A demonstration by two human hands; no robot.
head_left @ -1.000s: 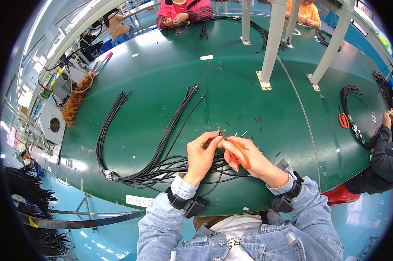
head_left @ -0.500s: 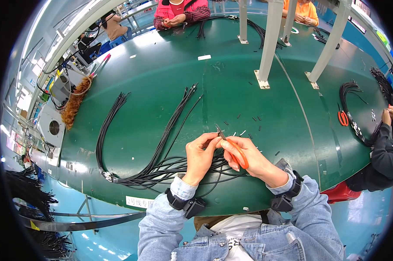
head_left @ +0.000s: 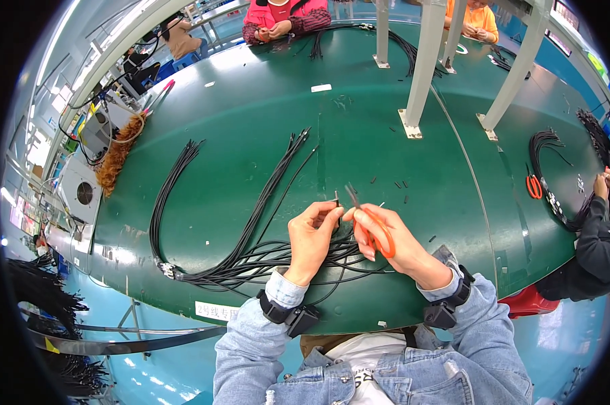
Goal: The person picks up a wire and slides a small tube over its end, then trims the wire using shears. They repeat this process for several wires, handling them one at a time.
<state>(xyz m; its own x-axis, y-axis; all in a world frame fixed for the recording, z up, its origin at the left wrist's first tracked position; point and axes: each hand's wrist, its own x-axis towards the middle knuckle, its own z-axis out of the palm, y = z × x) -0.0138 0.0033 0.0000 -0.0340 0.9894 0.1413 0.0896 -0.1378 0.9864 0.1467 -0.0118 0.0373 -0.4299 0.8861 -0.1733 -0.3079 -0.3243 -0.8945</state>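
Note:
My left hand (head_left: 310, 236) pinches the end of a thin black cable (head_left: 337, 201) between thumb and fingers, its tip pointing up. Close by on the right, my right hand (head_left: 401, 244) is wrapped round orange-handled scissors (head_left: 384, 237). Their blades point up and away from me, a little apart from the cable tip. Below my wrists and to the left, a bundle of black cables (head_left: 244, 236) lies on the table, fanning into two long strands. A silvery-white band (head_left: 169, 270) gathers it at the left bend. Part of the bundle is hidden under my hands.
Small black sleeve pieces (head_left: 397, 185) are scattered on the green table (head_left: 251, 101) beyond my hands. Grey metal posts (head_left: 420, 74) rise at the far right. Another orange-handled scissors (head_left: 534, 187) lies by a co-worker's cable bundle (head_left: 551, 192) at right. Other people sit around the table.
The scissors have moved slightly right, away from the cable end, and their blades now point more upward. More of the cable tip shows above my left fingers.

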